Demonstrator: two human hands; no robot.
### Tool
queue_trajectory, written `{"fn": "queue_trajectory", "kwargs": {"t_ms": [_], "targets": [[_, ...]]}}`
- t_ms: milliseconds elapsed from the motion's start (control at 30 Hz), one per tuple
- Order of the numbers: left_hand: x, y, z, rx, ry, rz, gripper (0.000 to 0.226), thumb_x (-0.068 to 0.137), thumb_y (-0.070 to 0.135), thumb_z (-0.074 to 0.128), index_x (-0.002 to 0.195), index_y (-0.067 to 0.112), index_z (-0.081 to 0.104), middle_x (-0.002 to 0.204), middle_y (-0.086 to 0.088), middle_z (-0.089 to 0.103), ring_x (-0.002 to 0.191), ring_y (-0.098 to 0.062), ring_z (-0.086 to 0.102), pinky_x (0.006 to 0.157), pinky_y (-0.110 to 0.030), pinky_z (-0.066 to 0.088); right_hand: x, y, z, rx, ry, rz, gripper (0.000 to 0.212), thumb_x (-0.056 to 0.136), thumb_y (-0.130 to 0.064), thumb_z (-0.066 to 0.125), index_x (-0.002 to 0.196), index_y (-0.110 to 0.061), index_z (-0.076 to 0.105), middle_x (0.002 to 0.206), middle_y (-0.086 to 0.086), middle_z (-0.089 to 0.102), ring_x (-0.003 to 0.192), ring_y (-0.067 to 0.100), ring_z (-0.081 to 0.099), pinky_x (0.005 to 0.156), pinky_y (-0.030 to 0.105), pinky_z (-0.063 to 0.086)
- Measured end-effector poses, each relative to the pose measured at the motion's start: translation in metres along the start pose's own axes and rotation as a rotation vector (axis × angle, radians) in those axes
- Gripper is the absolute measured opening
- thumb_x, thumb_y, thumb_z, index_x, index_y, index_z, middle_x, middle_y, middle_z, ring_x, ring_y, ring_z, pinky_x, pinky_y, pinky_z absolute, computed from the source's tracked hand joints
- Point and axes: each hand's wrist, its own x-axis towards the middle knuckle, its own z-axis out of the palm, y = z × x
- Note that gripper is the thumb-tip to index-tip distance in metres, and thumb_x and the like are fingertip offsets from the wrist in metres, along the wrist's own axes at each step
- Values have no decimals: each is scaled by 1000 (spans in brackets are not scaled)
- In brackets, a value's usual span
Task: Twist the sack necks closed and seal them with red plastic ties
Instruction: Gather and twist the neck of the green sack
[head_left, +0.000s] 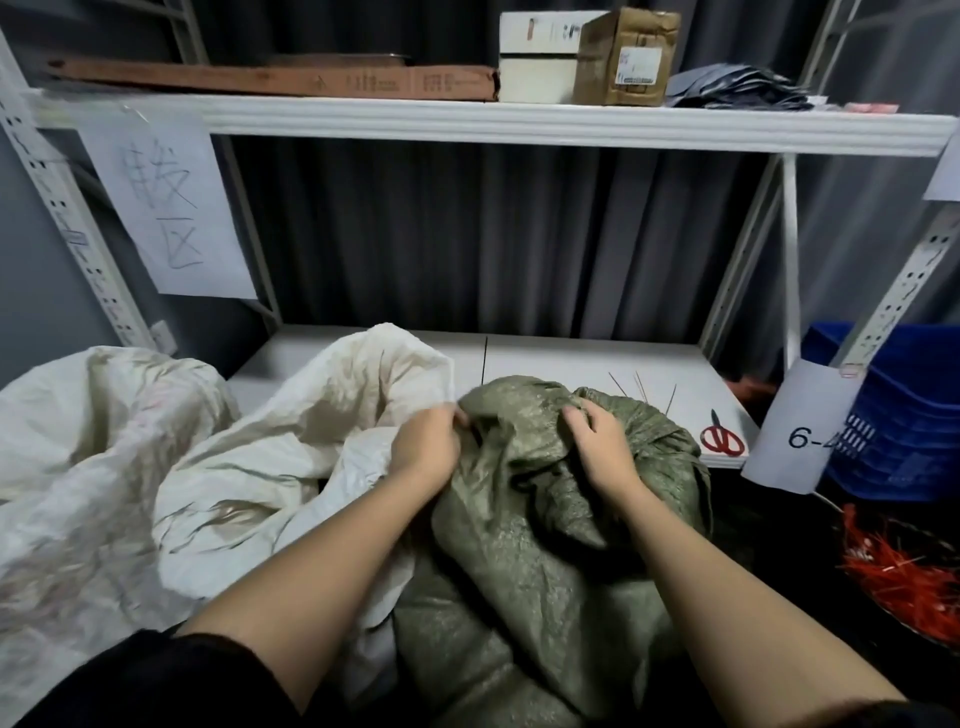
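Both the left hand (427, 436) and right hand (597, 436) grasp the green sack (524, 519) mouth, while the red ties (893, 566) lie well off to the right, nearer the right hand.

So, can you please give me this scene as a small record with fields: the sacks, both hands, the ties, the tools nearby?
sack in work: green sack, neck bunched, no tie visible
left hand: left hand grips the green fabric at the top
right hand: right hand grips the green fabric at the top
other sacks: white sacks on the left, open
ties: red ties heaped in a dark container, lower right
tool: red-handled scissors on the white shelf
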Motion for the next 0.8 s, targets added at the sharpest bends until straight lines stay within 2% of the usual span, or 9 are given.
{"fn": "queue_trajectory", "kwargs": {"t_ms": [100, 200, 300, 367, 433, 533, 600, 700, 800], "targets": [[13, 31, -27, -133, 162, 168, 35, 88, 6, 45, 107, 26, 66, 107, 3, 70, 98, -21, 63, 79, -27, 45, -1, -4, -5, -72, -98, 88, 43, 101, -36, 33, 105, -10, 67, 117, 13, 64, 111, 26, 56, 96, 36, 40], [25, 62, -53, -221, 148, 324, 45, 84, -1, 43, 109, 27, 67, 108, 4, 69, 79, -16, 61, 69, -22, 43, 3, -15, -6, -295, -436, 184, 31, 102, -22, 36, 88, -10, 61, 111, 12, 59, 109, 23, 55, 84, 28, 37], [39, 84, -75, -335, 44, 388, 52, 79, -7, 40, 110, 26, 66, 106, 5, 67, 67, -11, 58, 64, -23, 47, 11, -27, -10, -593, -646, 228, 36, 97, -24, 48, 120, 2, 57, 130, 15, 56, 119, 26, 54, 95, 31, 41], [48, 92, -90, -413, -5, 443, 56, 76, -13, 38, 109, 22, 66, 108, 5, 67, 92, -11, 64, 83, -19, 50, 17, -49, -25, -714, -418, 262, 45, 91, -40, 50, 120, -5, 57, 126, 12, 59, 116, 30, 56, 93, 34, 44], [54, 96, -106, -428, 13, 474, 58, 74, -13, 36, 103, 25, 68, 109, 6, 68, 107, -9, 62, 97, -26, 47, 25, -75, -42, -607, -31, 206, 36, 86, -40, 51, 110, -14, 56, 112, 9, 63, 106, 31, 59, 81, 34, 43], [54, 105, -132, -226, 72, 514, 52, 77, -4, 40, 94, 34, 71, 106, 15, 69, 94, -2, 61, 85, -22, 48, 39, -108, -61, -175, 408, -71, 18, 82, -20, 53, 99, -21, 45, 94, -2, 59, 87, 24, 58, 70, 32, 40], [49, 115, -148, -59, 86, 568, 46, 79, 1, 42, 89, 35, 71, 89, 24, 68, 75, 9, 55, 67, -8, 38, 57, -127, -66, -6, 450, -275, 22, 80, -14, 47, 100, -23, 47, 101, -2, 58, 89, 18, 55, 79, 35, 44], [43, 131, -166, 10, 93, 647, 39, 79, 1, 45, 82, 28, 72, 72, 23, 63, 62, 9, 51, 58, -3, 30, 91, -156, -68, -106, 143, -411, 41, 77, -17, 45, 116, -21, 57, 124, 2, 56, 118, 20, 51, 103, 39, 38], [42, 142, -178, -142, 107, 723, 36, 75, -1, 45, 70, 26, 68, 75, 15, 67, 71, 2, 56, 70, -18, 42, 98, -181, -71, -26, -527, -296, 47, 83, -5, 55, 128, -16, 48, 126, 2, 53, 116, 12, 52, 99, 27, 44]]}}
